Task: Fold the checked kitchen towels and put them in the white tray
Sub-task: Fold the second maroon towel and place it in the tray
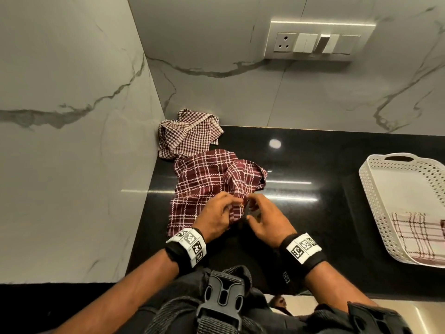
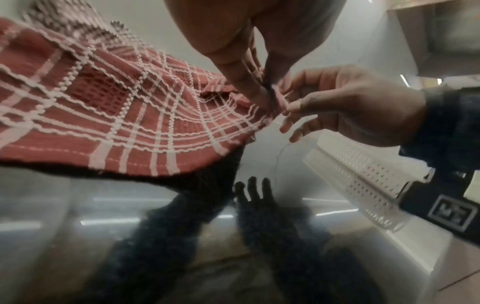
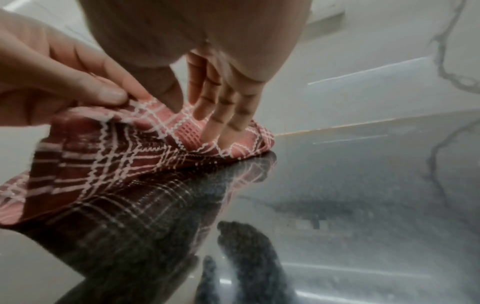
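Observation:
A maroon towel with white checks (image 1: 204, 182) lies crumpled on the black worktop (image 1: 320, 225), one edge lifted. My left hand (image 1: 237, 201) pinches that raised edge between thumb and fingers (image 2: 249, 86). My right hand (image 1: 251, 204) meets it at the same edge and pinches the cloth beside the left hand's grip (image 2: 284, 106). In the right wrist view the right fingers (image 3: 221, 115) point down onto the maroon towel (image 3: 135, 156). A second, small-checked towel (image 1: 189, 135) sits bunched in the back corner. The white tray (image 1: 375, 189) stands at the right.
Inside the tray lies a folded white towel with maroon lines (image 1: 414, 233). Marble walls close the left and back sides. A switch plate (image 1: 317, 42) is on the back wall. Bare worktop lies between the maroon towel and the tray.

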A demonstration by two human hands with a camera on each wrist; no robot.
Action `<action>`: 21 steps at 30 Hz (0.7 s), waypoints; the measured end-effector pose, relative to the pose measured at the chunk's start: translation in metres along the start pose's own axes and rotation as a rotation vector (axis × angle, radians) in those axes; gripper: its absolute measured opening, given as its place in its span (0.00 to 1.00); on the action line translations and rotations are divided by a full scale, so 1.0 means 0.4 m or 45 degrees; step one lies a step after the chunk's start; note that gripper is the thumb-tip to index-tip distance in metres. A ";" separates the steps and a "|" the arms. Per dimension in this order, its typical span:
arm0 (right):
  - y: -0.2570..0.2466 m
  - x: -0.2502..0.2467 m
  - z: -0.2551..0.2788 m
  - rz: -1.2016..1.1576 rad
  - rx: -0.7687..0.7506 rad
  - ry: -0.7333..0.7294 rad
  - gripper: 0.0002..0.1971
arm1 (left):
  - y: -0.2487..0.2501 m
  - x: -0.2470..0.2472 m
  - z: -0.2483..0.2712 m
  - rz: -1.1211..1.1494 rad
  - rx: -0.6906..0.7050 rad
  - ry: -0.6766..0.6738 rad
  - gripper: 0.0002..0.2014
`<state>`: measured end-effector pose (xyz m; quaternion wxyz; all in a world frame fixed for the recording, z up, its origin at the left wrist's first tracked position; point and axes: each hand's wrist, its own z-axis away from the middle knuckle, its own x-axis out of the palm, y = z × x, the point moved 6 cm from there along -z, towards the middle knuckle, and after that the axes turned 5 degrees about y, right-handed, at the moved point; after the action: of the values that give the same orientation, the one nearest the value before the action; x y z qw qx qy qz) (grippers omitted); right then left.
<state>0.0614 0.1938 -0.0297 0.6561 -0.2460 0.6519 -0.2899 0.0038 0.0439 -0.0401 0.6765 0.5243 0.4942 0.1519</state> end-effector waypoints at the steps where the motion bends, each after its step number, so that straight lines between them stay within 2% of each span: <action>1: -0.007 0.012 0.006 -0.054 0.001 -0.052 0.36 | 0.008 -0.001 -0.007 0.032 0.009 0.006 0.21; 3: -0.011 0.039 0.011 -0.137 0.063 -0.093 0.51 | 0.041 0.004 -0.021 -0.005 0.087 0.022 0.24; 5: -0.002 0.048 0.000 -0.226 0.159 0.035 0.53 | 0.083 0.016 -0.035 -0.107 0.196 0.024 0.22; 8: 0.000 0.026 -0.009 -0.354 0.281 0.300 0.47 | 0.138 0.023 -0.065 -0.304 0.312 0.035 0.16; 11: -0.011 -0.024 -0.011 -0.357 0.313 0.524 0.32 | 0.196 -0.001 -0.107 -0.588 0.415 0.148 0.07; 13: 0.000 -0.078 -0.013 -0.299 0.349 0.643 0.25 | 0.231 -0.026 -0.138 -0.747 0.463 0.211 0.03; 17: 0.060 -0.207 -0.008 -0.109 0.342 0.795 0.22 | 0.232 -0.116 -0.206 -0.907 0.449 0.339 0.04; 21: 0.086 -0.336 0.010 0.073 0.252 0.836 0.24 | 0.212 -0.222 -0.220 -0.872 0.381 0.409 0.06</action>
<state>0.0700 0.3122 0.0419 0.4397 -0.0564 0.8037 -0.3969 -0.0839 0.0631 0.0813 0.5183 0.3918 0.7564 -0.0757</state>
